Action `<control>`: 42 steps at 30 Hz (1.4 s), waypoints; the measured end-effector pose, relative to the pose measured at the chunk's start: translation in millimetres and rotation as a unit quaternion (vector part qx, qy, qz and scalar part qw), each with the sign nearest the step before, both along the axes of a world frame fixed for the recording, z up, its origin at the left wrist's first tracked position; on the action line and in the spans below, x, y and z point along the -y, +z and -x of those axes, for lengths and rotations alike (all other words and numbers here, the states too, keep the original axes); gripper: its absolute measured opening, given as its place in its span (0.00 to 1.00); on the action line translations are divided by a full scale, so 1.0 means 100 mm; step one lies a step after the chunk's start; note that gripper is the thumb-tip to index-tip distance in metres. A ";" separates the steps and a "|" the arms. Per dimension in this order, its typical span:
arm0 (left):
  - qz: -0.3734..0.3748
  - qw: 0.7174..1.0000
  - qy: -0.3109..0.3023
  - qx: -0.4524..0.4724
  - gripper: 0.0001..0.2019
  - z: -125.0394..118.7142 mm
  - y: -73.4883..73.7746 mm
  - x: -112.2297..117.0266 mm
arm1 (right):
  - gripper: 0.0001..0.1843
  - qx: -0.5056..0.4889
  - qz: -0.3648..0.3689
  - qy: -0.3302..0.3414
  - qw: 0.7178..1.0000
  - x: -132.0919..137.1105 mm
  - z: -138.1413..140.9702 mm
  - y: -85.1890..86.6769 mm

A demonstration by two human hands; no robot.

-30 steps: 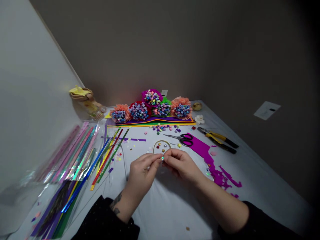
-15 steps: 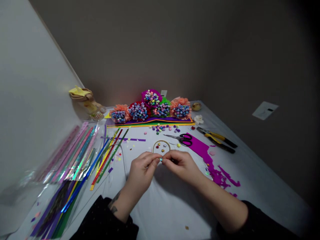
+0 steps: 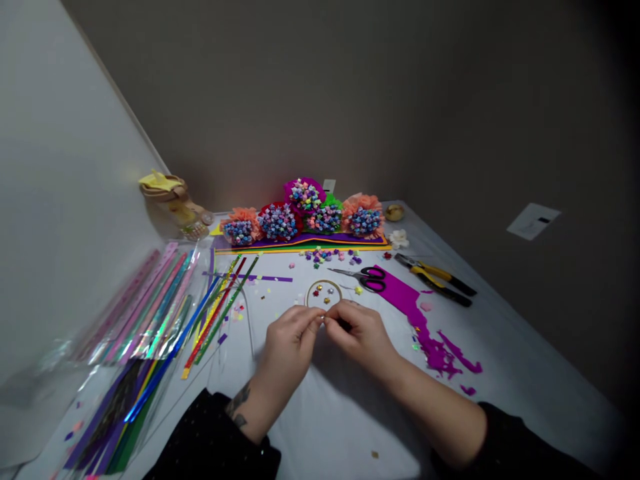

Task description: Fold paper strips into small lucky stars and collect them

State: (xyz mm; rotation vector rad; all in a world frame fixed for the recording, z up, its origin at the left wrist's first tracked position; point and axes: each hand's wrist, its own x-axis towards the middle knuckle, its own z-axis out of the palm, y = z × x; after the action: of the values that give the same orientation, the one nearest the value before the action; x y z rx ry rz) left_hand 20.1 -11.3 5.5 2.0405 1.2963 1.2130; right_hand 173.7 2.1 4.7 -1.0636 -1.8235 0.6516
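My left hand (image 3: 287, 343) and my right hand (image 3: 359, 331) meet fingertip to fingertip above the white table (image 3: 330, 413). Both pinch a tiny shiny folded paper star (image 3: 323, 319), mostly hidden by the fingers. Just beyond them lies a small ring-shaped dish (image 3: 324, 293) with a few little stars inside. Dark sleeves cover both forearms near the bottom edge.
Scissors with pink handles (image 3: 365, 277), yellow-handled pliers (image 3: 434, 278) and torn magenta paper (image 3: 425, 327) lie to the right. Coloured paper strips (image 3: 210, 313) and packets of strips (image 3: 145, 307) lie on the left. Paper flower bouquets (image 3: 305, 217) stand at the back against the wall.
The hands have shifted slightly away from me while still pinching; the small shiny star is now more hidden between the fingertips.
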 end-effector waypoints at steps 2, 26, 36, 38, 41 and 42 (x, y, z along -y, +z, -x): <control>-0.001 1.000 0.000 0.009 0.09 0.00 0.01 0.00 | 0.08 -0.023 0.023 -0.001 0.999 0.00 0.00 0.01; 0.054 0.997 -0.014 0.049 0.08 0.02 0.14 -0.02 | 0.11 -0.163 0.234 0.117 0.951 -0.04 -0.06 0.12; 0.114 0.992 -0.020 0.052 0.10 0.03 0.13 -0.04 | 0.10 -0.040 0.086 0.088 0.992 -0.05 -0.11 0.06; 0.119 0.991 -0.017 0.054 0.10 0.02 0.14 -0.04 | 0.10 -0.035 0.071 0.089 0.993 -0.05 -0.11 0.06; 0.125 0.990 -0.014 0.057 0.11 0.01 0.14 -0.05 | 0.10 -0.026 0.057 0.089 0.994 -0.05 -0.11 0.06; 0.125 0.990 -0.014 0.057 0.11 0.01 0.14 -0.05 | 0.10 -0.024 0.052 0.090 0.994 -0.05 -0.10 0.06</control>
State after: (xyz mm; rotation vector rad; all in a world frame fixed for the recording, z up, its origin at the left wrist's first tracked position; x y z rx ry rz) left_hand 19.0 -6.8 19.7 1.7802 1.2900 1.0794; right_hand 184.0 7.0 10.2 -0.9493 -1.8749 0.8789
